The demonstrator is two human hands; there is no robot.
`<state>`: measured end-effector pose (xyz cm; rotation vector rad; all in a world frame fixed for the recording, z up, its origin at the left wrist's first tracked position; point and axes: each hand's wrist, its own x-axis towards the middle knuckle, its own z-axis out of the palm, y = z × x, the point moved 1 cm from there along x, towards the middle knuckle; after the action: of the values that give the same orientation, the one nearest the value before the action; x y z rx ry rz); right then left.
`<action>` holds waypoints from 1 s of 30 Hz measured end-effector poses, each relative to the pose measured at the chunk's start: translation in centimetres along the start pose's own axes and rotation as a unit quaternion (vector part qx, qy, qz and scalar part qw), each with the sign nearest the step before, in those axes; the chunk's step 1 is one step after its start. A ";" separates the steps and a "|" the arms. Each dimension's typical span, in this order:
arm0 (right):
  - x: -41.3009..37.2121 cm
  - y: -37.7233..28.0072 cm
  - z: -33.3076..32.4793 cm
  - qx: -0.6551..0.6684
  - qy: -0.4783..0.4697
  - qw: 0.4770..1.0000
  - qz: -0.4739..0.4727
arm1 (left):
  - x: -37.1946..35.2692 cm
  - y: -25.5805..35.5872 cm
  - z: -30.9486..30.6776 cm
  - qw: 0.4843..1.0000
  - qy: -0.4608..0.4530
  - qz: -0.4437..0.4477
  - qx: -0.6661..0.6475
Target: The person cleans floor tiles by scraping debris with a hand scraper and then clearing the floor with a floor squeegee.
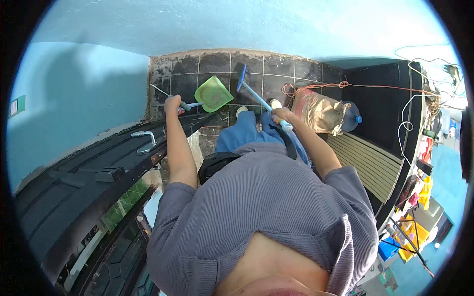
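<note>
My left hand (173,104) is closed round the pale handle of a green dustpan (213,94). A thin light rod (159,91) and a grey-green grip (185,106) also show at this hand; whether they belong to a separate tool I cannot tell. Bits of dirt speckle the pan, which is over the dark tiles. My right hand (282,116) is wrapped round the light-blue handle of a broom (254,94). Its narrow blue head (242,78) is over the floor, right of the dustpan. My shoes (275,103) stand just below both tools in the view.
Dark tiled floor (215,63) meets a light-blue wall (247,27). On the left is a black door (64,182) with a metal handle (144,142). To the right are a brown sack (318,111), a water jug (351,117), an orange cord (380,87) and a slatted panel (365,160).
</note>
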<state>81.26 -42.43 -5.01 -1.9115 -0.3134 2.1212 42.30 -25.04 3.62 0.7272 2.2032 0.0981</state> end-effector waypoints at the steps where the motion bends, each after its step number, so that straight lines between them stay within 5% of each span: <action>1: 1.7 0.0 -0.1 0.082 -0.048 0.996 -0.003 | -0.2 0.0 -0.2 1.000 -0.007 0.009 -0.001; 2: 1.8 -0.6 0.3 0.163 -0.095 0.982 -0.005 | 0.0 0.0 -0.1 1.000 -0.006 0.008 -0.002; 6: -1.0 -2.8 -1.0 0.091 -0.052 0.994 -0.039 | 0.2 0.5 0.1 0.999 -0.009 -0.004 -0.033; 13: -10.0 -8.1 -3.5 -0.265 0.044 0.949 -0.164 | 2.7 0.0 1.2 0.996 -0.019 -0.018 -0.083; 15: -5.0 -8.8 -3.0 -0.548 0.184 0.756 -0.308 | 2.8 0.5 0.9 0.995 -0.037 -0.017 -0.094; 19: 4.6 -8.3 -0.7 -0.665 0.125 0.678 -0.288 | 5.5 -1.1 0.9 0.992 -0.038 -0.040 -0.110; 20: 8.5 -6.7 -0.8 -0.613 0.148 0.732 -0.256 | 5.5 -0.9 0.8 0.992 -0.036 -0.040 -0.113; 23: 5.9 -6.3 1.6 -0.588 0.140 0.760 -0.239 | 5.7 -1.5 0.0 0.987 0.005 -0.087 -0.134; 29: -1.3 -6.0 0.7 -0.576 -0.035 0.801 -0.162 | 6.8 -0.5 1.4 0.985 -0.058 -0.115 -0.112; 30: -3.2 -5.9 0.6 -0.500 -0.047 0.852 -0.150 | 7.0 -0.3 1.6 0.985 -0.053 -0.113 -0.116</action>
<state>81.33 -37.94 0.06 -1.9551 -1.9051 1.9638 39.66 -21.88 -2.23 0.3446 2.1121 0.1924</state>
